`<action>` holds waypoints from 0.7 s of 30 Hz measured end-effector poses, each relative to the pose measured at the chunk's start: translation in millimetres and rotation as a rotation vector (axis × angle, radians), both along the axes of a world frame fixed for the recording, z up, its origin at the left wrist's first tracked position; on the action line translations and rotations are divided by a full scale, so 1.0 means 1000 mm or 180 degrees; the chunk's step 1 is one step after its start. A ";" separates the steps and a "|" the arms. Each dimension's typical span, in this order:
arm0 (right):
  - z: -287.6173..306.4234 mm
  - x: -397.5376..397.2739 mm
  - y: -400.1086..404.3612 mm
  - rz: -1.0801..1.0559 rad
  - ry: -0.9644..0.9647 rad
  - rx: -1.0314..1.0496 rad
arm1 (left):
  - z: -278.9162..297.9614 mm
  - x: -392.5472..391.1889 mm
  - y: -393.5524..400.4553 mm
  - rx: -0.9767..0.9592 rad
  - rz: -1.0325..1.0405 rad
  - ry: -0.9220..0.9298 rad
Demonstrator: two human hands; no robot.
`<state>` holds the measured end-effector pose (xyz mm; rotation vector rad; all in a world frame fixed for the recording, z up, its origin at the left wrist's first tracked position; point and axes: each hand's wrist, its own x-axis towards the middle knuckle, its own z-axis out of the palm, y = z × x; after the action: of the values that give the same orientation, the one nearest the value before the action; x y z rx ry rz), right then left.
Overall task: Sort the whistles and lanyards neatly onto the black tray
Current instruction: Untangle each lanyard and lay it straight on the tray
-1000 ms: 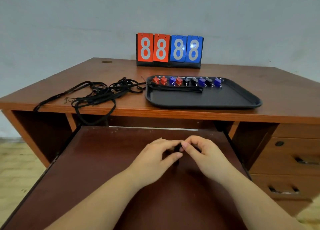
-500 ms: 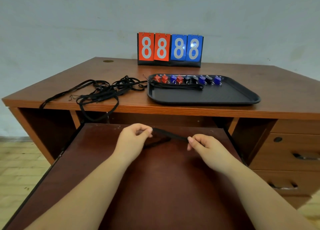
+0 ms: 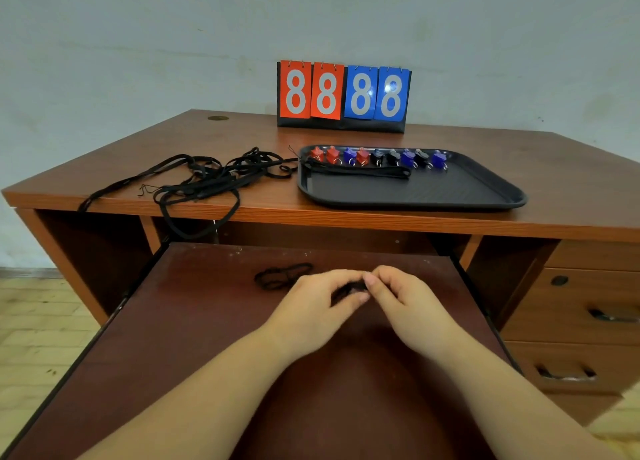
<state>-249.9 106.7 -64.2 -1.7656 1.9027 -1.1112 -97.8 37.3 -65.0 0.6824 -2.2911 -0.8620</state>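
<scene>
Hands: the left hand (image 3: 313, 307) and right hand (image 3: 407, 298) meet fingertip to fingertip over the pull-out shelf (image 3: 194, 338), both pinching one black lanyard (image 3: 348, 290) bunched between them; its loose loops (image 3: 282, 275) lie on the shelf just left of the left hand

Edges: the shelf juts toward the viewer from under the desk (image 3: 571, 169); bare board lies on both sides of the forearms; a loop from the lanyard pile (image 3: 207, 182) hangs over the desk's front edge, and one strand trails off its left corner

Open room: the near two thirds of the black tray (image 3: 485, 196) hold nothing; bare desk top shows right of the tray and behind the pile

Tray: sits right of centre, near the front edge; nine whistles (image 3: 379, 157) in red, blue and black stand in a row along its far rim; one straightened lanyard (image 3: 360, 172) lies just before them

Pile: tangled black cords on the desk left of the tray, one end reaching the tray's left rim

Surface: reddish-brown wood grain; the shelf is darker, scuffed and speckled at its far edge; drawers (image 3: 595, 321) with dark handles on the right

Room: plain pale wall; light wood-pattern floor

Writing: the flip scoreboard (image 3: 343, 94) at the back reads 8 8 on red cards, 8 8 on blue
</scene>
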 end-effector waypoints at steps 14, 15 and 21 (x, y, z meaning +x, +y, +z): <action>0.007 -0.017 0.001 -0.0469 -0.0424 0.0211 | 0.001 0.016 -0.024 0.0571 0.0803 0.0167; 0.007 -0.017 0.001 -0.0515 -0.0514 0.0159 | 0.001 0.016 -0.024 0.0612 0.0777 0.0094; 0.010 -0.013 0.003 -0.0521 -0.0609 -0.0022 | 0.000 0.016 -0.016 0.0596 0.0353 -0.0410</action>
<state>-263.4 109.8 -54.1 -1.4690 1.9540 -1.2940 -81.8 21.0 -64.5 0.9635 -2.2783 -1.0141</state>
